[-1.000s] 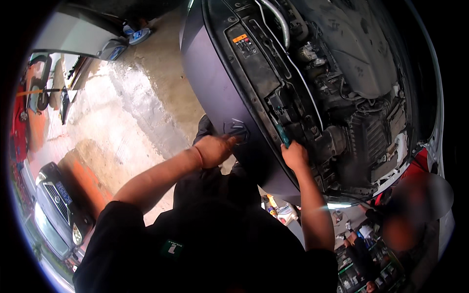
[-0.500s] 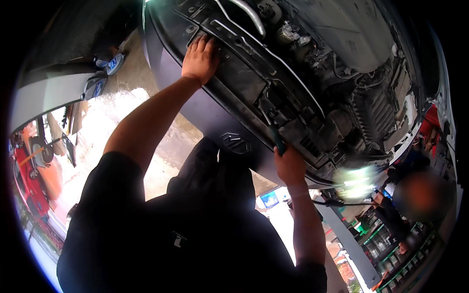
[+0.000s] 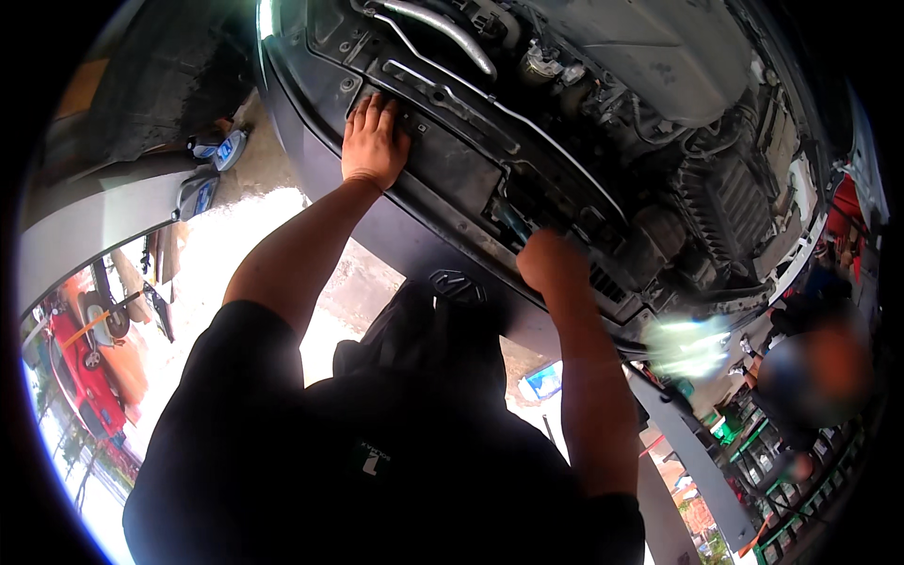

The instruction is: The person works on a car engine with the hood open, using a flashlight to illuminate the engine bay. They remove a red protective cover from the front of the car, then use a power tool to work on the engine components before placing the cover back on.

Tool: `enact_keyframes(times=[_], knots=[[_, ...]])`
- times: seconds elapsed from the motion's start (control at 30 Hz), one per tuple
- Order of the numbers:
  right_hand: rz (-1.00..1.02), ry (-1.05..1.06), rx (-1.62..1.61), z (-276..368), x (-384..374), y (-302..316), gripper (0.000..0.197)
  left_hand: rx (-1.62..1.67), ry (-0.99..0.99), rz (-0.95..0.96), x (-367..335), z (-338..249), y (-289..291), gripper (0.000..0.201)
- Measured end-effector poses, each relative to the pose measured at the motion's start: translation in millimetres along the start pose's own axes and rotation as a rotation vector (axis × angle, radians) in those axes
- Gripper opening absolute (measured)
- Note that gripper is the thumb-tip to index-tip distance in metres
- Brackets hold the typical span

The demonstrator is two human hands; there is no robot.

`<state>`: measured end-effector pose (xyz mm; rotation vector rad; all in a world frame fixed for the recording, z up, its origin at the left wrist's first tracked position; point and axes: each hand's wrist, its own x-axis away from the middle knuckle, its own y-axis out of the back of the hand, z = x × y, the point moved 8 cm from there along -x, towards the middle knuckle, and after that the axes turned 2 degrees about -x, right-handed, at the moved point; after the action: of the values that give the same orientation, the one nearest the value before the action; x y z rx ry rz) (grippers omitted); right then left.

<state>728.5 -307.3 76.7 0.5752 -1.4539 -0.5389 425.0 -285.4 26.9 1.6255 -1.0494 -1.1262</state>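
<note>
My left hand (image 3: 374,146) lies flat on the black plastic panel (image 3: 452,174) along the front of an open car engine bay, its fingers stretched out and slightly apart. In my right hand (image 3: 554,262), closed in a fist, is a screwdriver (image 3: 513,222) with a dark green handle. It points down into an opening in the panel, and its tip is hidden among dark parts. The grey front bumper (image 3: 377,224) with a badge (image 3: 457,285) curves between my body and the panel.
Beyond the panel are a silver pipe (image 3: 443,36), a ribbed black housing (image 3: 739,202) and a large grey cover (image 3: 659,61). A bright headlamp (image 3: 687,347) shines at the right. Another person (image 3: 815,363) is at the far right; a red car (image 3: 80,372) stands far left.
My right hand has moved up and forward with the screwdriver, whose handle now sits deeper by the opening. My left hand stays flat on the panel. The view has shifted slightly.
</note>
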Motion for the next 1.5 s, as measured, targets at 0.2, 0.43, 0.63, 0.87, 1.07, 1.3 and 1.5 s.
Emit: enact_keyframes(times=[0.2, 0.43, 0.63, 0.87, 1.07, 1.3, 1.5], knots=[[0.092, -0.022, 0.129, 14, -10, 11, 0.028, 0.028, 0.002, -0.007, -1, -1, 3, 0.051], [-0.025, 0.084, 0.138, 19, -9, 17, 0.023, 0.072, -0.016, -0.031, -2, -5, 10, 0.053], [-0.212, 0.215, 0.141, 18, -8, -1, 0.016, 0.031, -0.025, 0.034, -3, -5, 4, 0.054], [-0.068, 0.068, 0.091, 19, -7, -10, 0.031, 0.046, -0.029, 0.086, -8, -1, 4, 0.057], [0.019, -0.045, 0.137, 16, 5, -14, 0.039, 0.138, -0.028, 0.134, -11, -9, 8, 0.056], [-0.031, -0.221, 0.113, 19, 18, -31, 0.033, 0.636, -0.082, 0.281, -52, 46, 24, 0.058], [0.059, -0.322, 0.107, 24, 23, -36, 0.018, 0.323, -0.291, 0.009, -149, 170, 20, 0.04]])
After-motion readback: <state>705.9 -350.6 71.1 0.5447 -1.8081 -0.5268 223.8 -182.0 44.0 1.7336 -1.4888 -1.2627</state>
